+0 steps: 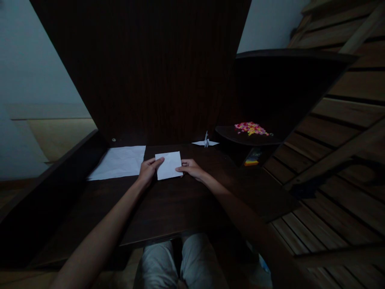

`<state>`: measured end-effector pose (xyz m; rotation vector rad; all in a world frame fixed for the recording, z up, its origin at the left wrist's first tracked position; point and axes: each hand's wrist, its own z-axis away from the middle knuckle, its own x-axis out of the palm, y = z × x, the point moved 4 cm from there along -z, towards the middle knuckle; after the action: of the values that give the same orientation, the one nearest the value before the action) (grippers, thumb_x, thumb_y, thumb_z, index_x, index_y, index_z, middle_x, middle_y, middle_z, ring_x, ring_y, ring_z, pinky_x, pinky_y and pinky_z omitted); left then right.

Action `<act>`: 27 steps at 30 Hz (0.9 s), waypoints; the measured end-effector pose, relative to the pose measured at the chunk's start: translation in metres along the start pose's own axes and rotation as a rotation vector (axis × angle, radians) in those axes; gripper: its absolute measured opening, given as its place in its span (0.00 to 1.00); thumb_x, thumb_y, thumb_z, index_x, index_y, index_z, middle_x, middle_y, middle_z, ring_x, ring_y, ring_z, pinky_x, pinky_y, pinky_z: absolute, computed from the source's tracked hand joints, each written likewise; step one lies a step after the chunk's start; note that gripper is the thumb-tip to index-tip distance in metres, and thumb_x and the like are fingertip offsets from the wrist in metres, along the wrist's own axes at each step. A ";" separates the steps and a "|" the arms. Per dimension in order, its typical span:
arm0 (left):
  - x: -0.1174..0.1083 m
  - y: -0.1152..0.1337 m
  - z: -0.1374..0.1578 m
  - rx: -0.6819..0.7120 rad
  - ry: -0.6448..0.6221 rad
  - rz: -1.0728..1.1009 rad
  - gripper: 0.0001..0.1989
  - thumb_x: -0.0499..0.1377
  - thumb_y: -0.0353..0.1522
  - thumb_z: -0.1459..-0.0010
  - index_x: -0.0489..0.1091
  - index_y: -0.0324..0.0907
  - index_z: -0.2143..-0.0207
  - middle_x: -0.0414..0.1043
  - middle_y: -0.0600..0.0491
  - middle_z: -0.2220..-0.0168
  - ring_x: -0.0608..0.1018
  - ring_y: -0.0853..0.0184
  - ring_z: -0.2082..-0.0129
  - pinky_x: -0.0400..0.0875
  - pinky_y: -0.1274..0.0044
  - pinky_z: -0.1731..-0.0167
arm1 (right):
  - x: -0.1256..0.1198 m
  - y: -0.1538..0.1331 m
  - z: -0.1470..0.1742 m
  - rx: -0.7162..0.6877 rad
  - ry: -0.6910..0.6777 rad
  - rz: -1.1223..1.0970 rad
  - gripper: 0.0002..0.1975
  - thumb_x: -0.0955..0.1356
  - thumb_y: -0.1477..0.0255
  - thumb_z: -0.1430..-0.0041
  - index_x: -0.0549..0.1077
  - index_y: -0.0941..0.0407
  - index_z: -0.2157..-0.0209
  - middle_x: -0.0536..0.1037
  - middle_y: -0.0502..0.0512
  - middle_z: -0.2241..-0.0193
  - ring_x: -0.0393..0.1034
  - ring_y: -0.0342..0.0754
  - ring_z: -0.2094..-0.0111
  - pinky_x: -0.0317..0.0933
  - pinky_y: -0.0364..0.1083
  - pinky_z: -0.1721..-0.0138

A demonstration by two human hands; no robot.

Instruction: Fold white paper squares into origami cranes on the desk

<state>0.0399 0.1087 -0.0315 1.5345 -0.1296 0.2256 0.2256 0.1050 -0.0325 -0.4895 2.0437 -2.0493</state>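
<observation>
A small square of folded white paper [169,165] is held between both hands over the dark desk. My left hand [148,170] pinches its left edge, thumb on top and fingers beneath. On the opposite edge my right hand [192,168] grips it the same way, the thumb lying across the lower right part. Beyond the right hand a white paper crane [206,142] stands upright with its wings spread. Larger white paper sheets [120,160] lie flat to the left of my left hand.
Pink, red and yellow small pieces [251,128] lie heaped on a rounded corner shelf [231,134] at the right. Under it sits an item with a yellow edge [252,157]. A dark panel [150,80] rises behind the desk [168,212]. Wooden slats [339,140] stand at far right.
</observation>
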 end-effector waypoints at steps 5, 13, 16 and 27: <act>0.000 0.004 0.001 0.020 -0.005 -0.002 0.20 0.73 0.40 0.65 0.78 0.36 0.70 0.79 0.47 0.68 0.79 0.62 0.67 0.73 0.73 0.64 | -0.008 -0.004 0.000 -0.037 0.121 0.008 0.10 0.75 0.70 0.62 0.73 0.58 0.75 0.77 0.50 0.77 0.69 0.42 0.77 0.62 0.39 0.80; 0.007 0.007 0.006 -0.017 -0.101 -0.063 0.19 0.72 0.40 0.64 0.77 0.36 0.72 0.78 0.47 0.69 0.78 0.62 0.69 0.74 0.73 0.69 | -0.022 -0.008 -0.002 -0.142 0.355 -0.038 0.16 0.75 0.67 0.62 0.72 0.57 0.69 0.75 0.46 0.80 0.63 0.38 0.84 0.58 0.38 0.83; 0.009 0.006 0.008 -0.030 -0.165 -0.110 0.18 0.72 0.40 0.64 0.76 0.36 0.72 0.78 0.47 0.70 0.78 0.62 0.69 0.74 0.73 0.69 | -0.025 -0.008 -0.003 -0.163 0.395 -0.054 0.18 0.74 0.67 0.62 0.72 0.58 0.67 0.75 0.46 0.80 0.63 0.37 0.84 0.57 0.38 0.83; 0.002 0.002 -0.001 0.078 -0.113 -0.200 0.28 0.70 0.39 0.63 0.74 0.39 0.57 0.79 0.48 0.62 0.78 0.59 0.62 0.71 0.72 0.62 | -0.025 -0.001 -0.006 -0.135 0.352 0.014 0.17 0.74 0.68 0.60 0.74 0.58 0.65 0.74 0.47 0.80 0.63 0.38 0.83 0.57 0.39 0.83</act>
<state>0.0419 0.1094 -0.0294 1.6264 -0.0559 -0.0152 0.2466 0.1203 -0.0333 -0.1393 2.3841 -2.1210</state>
